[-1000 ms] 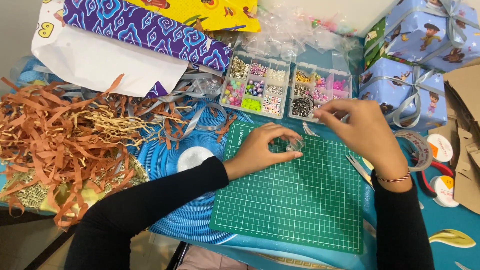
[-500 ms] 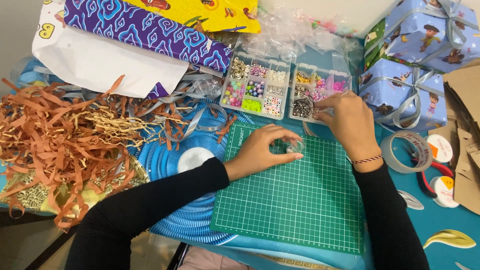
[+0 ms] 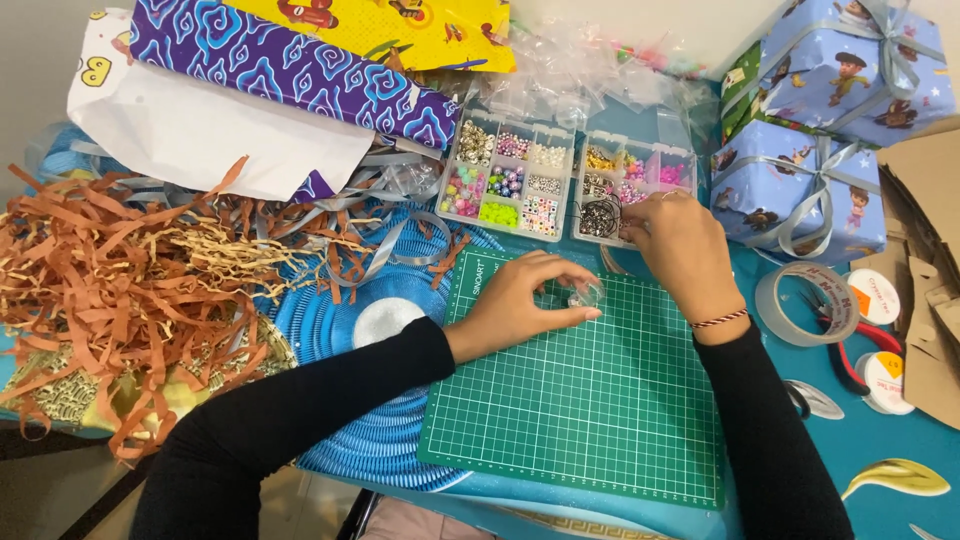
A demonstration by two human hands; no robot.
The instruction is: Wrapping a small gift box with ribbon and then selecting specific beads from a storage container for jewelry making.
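My left hand (image 3: 520, 300) rests on the green cutting mat (image 3: 590, 400), thumb and fingertips pinched on a small clear round container (image 3: 584, 293). My right hand (image 3: 680, 245) reaches over the near edge of the right clear bead box (image 3: 640, 175), fingers curled down among the beads; whether it holds one is hidden. A second bead box (image 3: 510, 180) with colourful beads sits to its left. Both arms wear black sleeves.
Brown and cream shredded paper (image 3: 110, 280) piles at left beside a blue round placemat (image 3: 340, 330). Purple patterned wrapping paper (image 3: 290, 60) lies at the back. Blue wrapped gift boxes (image 3: 800, 190) stand at right, with a tape roll (image 3: 800, 305), thread spools (image 3: 875, 295) and red-handled pliers (image 3: 850, 365).
My right hand moved from above the mat's upper right corner up and left to the right bead box. My left hand stayed put on the clear container.
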